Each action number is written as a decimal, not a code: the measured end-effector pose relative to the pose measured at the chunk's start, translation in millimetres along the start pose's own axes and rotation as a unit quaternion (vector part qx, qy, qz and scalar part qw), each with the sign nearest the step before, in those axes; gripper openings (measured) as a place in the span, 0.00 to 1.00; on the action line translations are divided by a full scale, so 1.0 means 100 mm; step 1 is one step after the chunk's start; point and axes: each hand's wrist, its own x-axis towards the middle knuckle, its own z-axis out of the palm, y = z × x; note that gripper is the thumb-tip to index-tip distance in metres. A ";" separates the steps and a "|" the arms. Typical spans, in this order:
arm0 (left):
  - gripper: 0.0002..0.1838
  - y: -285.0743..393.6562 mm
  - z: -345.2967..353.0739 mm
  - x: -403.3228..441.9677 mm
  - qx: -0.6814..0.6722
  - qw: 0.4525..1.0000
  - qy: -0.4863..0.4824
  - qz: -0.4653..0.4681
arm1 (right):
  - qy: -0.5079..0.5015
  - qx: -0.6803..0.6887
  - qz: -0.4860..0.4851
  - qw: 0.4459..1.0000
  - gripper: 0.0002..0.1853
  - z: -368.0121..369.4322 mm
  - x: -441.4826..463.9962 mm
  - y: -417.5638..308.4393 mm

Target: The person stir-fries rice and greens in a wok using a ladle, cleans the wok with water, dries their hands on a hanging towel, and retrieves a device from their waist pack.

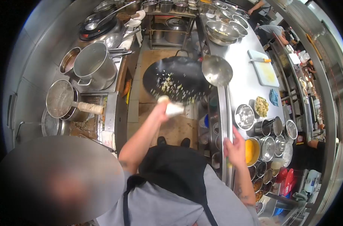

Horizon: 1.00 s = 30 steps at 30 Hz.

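Note:
My left hand (163,110) is wrapped round a white cloth (175,109) at the near edge of a large black wok (152,73). The wok hangs above the aisle floor, tilted. Small white, yellow and green chopped pieces (172,87) are scattered over it, some seemingly in the air. My right hand (235,148) grips the long handle (228,113) of a ladle with a wide round metal bowl (217,71). That bowl is at the wok's right side, over the counter's edge; whether they touch I cannot tell. The handle runs along the counter edge.
The steel counter (231,56) on the right bears a cutting board (263,67) with a knife, metal bowls and several ingredient pots. On the left stove stand a tall pot (95,67) and a strainer (60,98). Other people work at the far right. A blurred patch hides the lower left.

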 end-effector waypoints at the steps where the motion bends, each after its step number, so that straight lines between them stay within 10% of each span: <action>1: 0.14 -0.08 -0.03 -0.07 0.012 1.000 0.007 0.004 | -0.017 0.010 -0.026 0.999 0.34 0.03 0.14 -0.03; 10: 0.16 -0.52 -0.17 -0.83 0.044 0.996 0.028 0.067 | -0.058 -0.013 0.046 0.997 0.33 -0.12 0.07 -0.07; 16: 0.17 -0.10 0.18 -0.77 0.087 0.982 0.014 0.168 | -0.013 -0.260 -0.140 0.955 0.30 -0.30 0.86 -0.55; 24: 0.26 -0.69 -0.47 -0.85 0.464 0.776 0.190 0.383 | -0.193 -0.122 0.027 0.973 0.31 0.42 1.15 -0.48; 30: 0.15 -0.81 -1.18 -0.36 0.108 0.989 0.087 0.047 | -0.325 0.184 0.321 0.870 0.28 0.51 0.60 0.44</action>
